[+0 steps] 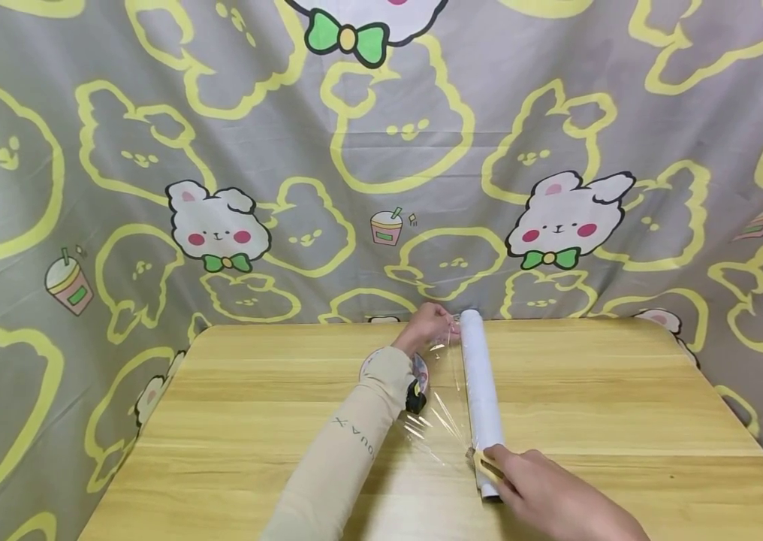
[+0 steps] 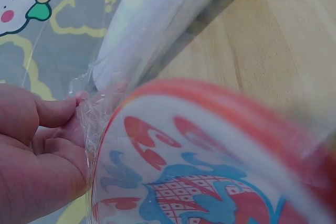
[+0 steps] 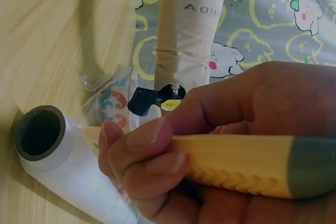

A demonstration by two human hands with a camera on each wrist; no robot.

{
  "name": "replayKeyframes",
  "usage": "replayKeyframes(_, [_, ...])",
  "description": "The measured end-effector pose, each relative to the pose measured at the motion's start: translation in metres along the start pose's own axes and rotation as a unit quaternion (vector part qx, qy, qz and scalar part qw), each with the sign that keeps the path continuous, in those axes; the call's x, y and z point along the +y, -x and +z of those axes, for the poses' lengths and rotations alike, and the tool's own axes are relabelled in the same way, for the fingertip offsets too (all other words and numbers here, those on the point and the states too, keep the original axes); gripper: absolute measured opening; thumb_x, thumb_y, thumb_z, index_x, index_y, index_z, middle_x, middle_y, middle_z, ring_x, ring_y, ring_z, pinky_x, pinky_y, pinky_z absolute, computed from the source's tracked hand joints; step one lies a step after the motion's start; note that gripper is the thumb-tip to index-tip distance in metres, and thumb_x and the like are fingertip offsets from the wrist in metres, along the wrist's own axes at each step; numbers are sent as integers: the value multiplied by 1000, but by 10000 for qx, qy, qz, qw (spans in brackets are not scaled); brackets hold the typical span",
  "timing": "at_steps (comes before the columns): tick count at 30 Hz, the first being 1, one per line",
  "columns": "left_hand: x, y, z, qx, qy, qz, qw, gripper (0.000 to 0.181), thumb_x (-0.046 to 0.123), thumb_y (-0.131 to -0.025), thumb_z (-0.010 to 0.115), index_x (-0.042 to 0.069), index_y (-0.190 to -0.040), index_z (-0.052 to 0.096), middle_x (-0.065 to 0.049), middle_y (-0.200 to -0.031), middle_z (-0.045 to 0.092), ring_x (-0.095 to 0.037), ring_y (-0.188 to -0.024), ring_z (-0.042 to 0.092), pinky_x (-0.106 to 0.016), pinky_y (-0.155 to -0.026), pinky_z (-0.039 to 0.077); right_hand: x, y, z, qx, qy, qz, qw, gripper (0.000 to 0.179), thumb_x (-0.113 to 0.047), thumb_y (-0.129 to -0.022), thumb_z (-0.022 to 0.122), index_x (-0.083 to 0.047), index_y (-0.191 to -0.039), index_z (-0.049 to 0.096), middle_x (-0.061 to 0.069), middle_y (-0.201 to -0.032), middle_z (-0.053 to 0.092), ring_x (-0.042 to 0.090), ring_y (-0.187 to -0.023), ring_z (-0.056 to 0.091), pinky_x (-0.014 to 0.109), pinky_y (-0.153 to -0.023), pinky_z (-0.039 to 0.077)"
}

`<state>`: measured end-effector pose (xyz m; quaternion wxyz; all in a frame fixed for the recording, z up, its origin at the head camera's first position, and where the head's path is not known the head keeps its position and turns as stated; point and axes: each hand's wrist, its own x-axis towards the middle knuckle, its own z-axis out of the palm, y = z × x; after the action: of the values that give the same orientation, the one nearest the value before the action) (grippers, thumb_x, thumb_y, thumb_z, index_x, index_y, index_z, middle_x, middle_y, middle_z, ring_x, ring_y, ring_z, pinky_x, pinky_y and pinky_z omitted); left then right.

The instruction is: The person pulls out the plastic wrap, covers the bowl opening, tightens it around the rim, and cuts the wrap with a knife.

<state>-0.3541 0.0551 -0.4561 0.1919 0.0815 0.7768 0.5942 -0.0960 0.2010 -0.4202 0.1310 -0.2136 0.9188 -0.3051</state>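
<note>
My left hand (image 1: 430, 323) pinches the loose edge of clear plastic wrap (image 1: 445, 409) at the far end of the table. The film spreads leftward from a long white roll (image 1: 481, 376), over a patterned bowl (image 2: 194, 182) with a red rim. My left forearm hides much of this bowl in the head view. Near the roll's close end, my right hand (image 1: 533, 481) grips a utility knife (image 3: 236, 163) with a yellow, ridged handle and grey butt. Its tip lies at the roll's left side, against the film. The roll's hollow core shows in the right wrist view.
The wooden table (image 1: 253, 421) runs back to a grey curtain (image 1: 422, 150) with cartoon animals, which also hangs at both sides. A black wrist mount (image 1: 415, 396) sits on my left sleeve (image 1: 348, 451), close over the bowl.
</note>
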Motion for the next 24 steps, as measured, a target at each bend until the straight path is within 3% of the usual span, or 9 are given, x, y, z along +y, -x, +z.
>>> replayKeyframes(9, [-2, -2, 0, 25, 132, 42, 9999, 17, -1, -105, 47, -12, -104, 60, -30, -100, 71, -42, -98, 73, -37, -77, 64, 1, 10, 5, -375, -267, 256, 9986, 17, -1, -96, 61, -8, -111, 58, -12, -63, 36, 2, -51, 32, 21, -43, 29])
replayKeyframes(17, [-3, -3, -1, -2, 265, 65, 9996, 15, -6, -102, 48, -14, -105, 60, -30, -98, 71, -41, -93, 74, -35, -76, 64, 6, 18, 2, -382, -257, -74, 9989, 20, 0, -95, 61, -6, -114, 59, -14, -64, 36, -1, -52, 32, 19, -43, 31])
replayKeyframes(20, [-2, -3, -1, 55, -191, 184, 9996, 14, -3, -101, 52, -12, -104, 63, -22, -96, 71, -32, -86, 74, -30, -73, 63, 8, 21, 0, -458, -387, -44, 9982, 20, -1, -96, 60, -8, -115, 59, -14, -66, 36, -1, -54, 33, 19, -44, 32])
replayKeyframes(24, [-1, 1, -3, 156, -977, 316, 9946, 12, 1, -99, 56, -6, -102, 65, -10, -93, 64, -20, -80, 61, -25, -67, 54, 11, 25, -1, -515, -437, -127, 9976, 20, 0, -96, 58, -10, -113, 59, -16, -65, 34, -2, -53, 33, 17, -45, 30])
